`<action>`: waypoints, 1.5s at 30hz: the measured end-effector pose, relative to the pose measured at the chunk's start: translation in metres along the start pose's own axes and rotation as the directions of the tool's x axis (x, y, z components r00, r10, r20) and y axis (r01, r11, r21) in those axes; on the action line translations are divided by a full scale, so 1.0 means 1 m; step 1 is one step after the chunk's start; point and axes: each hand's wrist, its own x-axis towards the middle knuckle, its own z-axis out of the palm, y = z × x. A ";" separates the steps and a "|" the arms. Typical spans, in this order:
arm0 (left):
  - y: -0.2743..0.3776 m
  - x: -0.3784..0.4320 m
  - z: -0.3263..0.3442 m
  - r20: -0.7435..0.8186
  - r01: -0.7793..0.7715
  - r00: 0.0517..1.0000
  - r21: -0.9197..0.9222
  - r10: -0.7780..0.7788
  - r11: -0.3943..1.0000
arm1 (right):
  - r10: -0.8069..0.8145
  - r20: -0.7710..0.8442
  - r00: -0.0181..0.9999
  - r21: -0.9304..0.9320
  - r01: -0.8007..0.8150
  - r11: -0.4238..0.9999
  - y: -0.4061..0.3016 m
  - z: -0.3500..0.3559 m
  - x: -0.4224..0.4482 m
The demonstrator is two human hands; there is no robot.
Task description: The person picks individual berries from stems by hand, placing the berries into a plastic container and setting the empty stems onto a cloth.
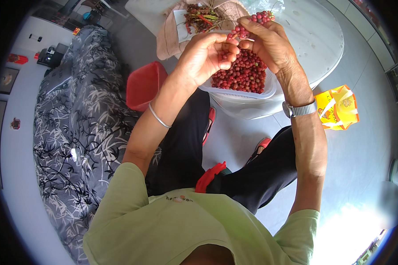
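Note:
Above a clear plastic container (252, 95) filled with loose red berries (240, 74), both hands meet at a cluster of red berries (240, 32). My right hand (272, 41) grips the cluster between thumb and fingers; part of it shows beyond the thumb. My left hand (212, 54) has its thumb and forefinger at the cluster's near end, and some red berries lie within its curled fingers. Behind the left hand, a heap of bare stalks (202, 18), brown, green and red, lies on white paper (181, 28) over a pinkish-brown cloth (167, 41).
The container stands at the near edge of a round table with a clear cover (318, 43). A red plastic bin (144, 86) is on the floor at left, beside a sofa with a leaf-patterned cover (83, 116). A yellow bag (340, 107) stands at right.

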 end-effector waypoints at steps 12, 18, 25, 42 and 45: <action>-0.001 0.002 0.000 0.004 0.083 0.997 0.035 -0.083 0.996 | -0.012 0.009 1.000 -0.021 0.012 1.000 0.001 0.004 0.000; -0.003 0.004 0.002 -0.002 -0.033 0.999 0.045 0.033 0.998 | -0.002 0.028 1.000 -0.012 0.002 1.000 0.001 -0.001 0.001; 0.004 0.000 0.004 0.090 0.083 0.993 -0.096 -0.075 0.992 | 0.029 0.067 0.997 -0.043 -0.026 0.999 -0.002 -0.003 0.000; 0.000 0.000 0.005 0.039 0.003 0.999 0.041 -0.004 0.999 | 0.005 0.107 0.994 -0.007 -0.004 1.000 0.000 -0.001 0.000; 0.000 0.001 0.006 0.068 0.049 0.997 -0.086 -0.043 0.995 | 0.013 0.108 0.994 -0.024 -0.011 1.000 -0.001 -0.001 -0.002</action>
